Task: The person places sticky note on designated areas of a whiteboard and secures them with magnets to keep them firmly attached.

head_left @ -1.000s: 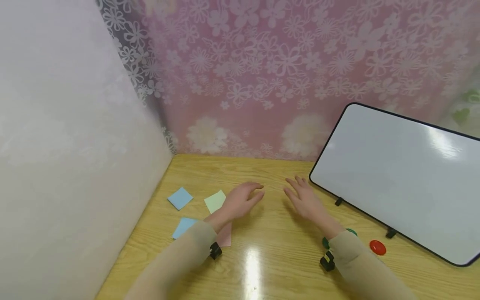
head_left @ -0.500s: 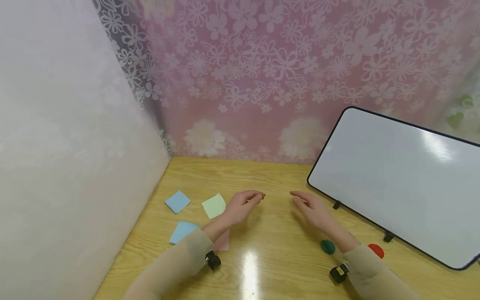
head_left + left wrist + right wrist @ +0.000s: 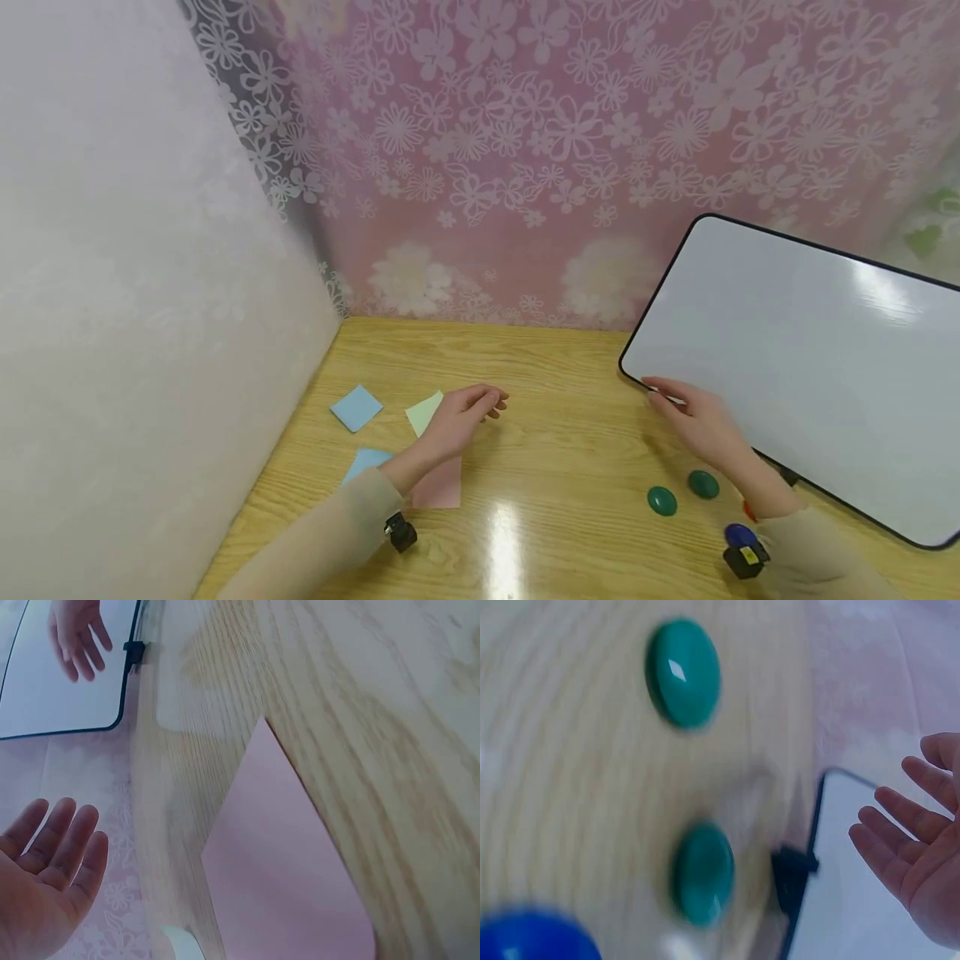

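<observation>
My left hand (image 3: pixel 454 422) hovers above the table beside the pale green note (image 3: pixel 423 412) and the pink note (image 3: pixel 439 485), its fingers loosely bent and holding nothing. In the left wrist view that hand (image 3: pixel 52 881) shows relaxed, spread fingers, with the pink note (image 3: pixel 281 859) lying near it. My right hand (image 3: pixel 703 422) is over the lower left edge of the whiteboard (image 3: pixel 802 358); contact cannot be told. The right wrist view shows this hand (image 3: pixel 922 840) empty, its fingers apart. Two green round pieces (image 3: pixel 662 501) lie below it.
Two blue notes (image 3: pixel 356 408) lie at the table's left. A blue round piece (image 3: pixel 739 535) and a mostly covered red one (image 3: pixel 748 510) are by my right forearm. A pink floral curtain (image 3: pixel 487 167) hangs behind the table (image 3: pixel 555 467); a white wall stands left.
My right hand has moved right to the whiteboard's edge, uncovering the green pieces and the blue one. My left hand has shifted slightly left and down.
</observation>
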`<act>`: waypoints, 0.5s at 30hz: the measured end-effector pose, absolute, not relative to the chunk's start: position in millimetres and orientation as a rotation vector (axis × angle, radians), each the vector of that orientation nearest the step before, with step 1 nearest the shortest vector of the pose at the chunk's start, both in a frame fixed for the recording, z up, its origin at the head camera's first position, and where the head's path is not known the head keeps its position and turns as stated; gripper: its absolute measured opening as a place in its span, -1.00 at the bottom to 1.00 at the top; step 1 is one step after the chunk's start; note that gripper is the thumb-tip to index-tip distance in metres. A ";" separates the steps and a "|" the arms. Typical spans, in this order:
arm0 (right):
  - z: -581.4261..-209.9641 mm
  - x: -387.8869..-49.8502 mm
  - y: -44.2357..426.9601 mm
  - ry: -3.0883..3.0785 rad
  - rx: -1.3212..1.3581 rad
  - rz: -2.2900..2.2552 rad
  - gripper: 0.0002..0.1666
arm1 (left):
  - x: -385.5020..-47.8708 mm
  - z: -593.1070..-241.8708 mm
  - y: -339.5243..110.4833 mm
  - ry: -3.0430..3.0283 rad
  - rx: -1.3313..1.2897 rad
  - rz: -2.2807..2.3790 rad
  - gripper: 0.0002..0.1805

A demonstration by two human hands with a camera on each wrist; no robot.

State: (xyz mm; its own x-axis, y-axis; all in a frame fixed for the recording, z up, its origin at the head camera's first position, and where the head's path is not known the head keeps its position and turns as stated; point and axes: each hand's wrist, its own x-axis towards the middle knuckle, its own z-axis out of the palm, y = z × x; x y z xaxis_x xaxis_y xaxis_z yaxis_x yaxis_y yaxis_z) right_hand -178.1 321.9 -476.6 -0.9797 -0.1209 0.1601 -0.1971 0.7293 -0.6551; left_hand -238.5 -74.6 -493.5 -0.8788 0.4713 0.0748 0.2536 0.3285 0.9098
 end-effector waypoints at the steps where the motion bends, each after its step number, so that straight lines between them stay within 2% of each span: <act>1: -474.7 -177.3 329.0 -2.814 0.251 1.074 -0.47 | -238.8 -493.6 -76.6 2.385 0.652 1.592 -0.54; 7: -464.0 -165.3 373.6 -2.739 0.149 0.972 -0.49 | -240.6 -491.9 -86.4 2.367 0.604 1.660 -0.51; 15: -439.4 -135.3 422.0 -2.701 -0.225 0.897 -0.35 | -242.3 -491.0 -95.0 2.269 0.560 1.789 -0.51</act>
State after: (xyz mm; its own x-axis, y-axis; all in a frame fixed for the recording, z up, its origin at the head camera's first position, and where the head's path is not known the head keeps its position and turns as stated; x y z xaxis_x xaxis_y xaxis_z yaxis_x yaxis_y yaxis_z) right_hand -135.3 422.0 -439.4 -0.9472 0.2347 0.2185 0.0573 0.7943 -0.6048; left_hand -242.3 -95.0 -491.0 -0.9087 0.4103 0.0768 0.1702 0.1964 0.9656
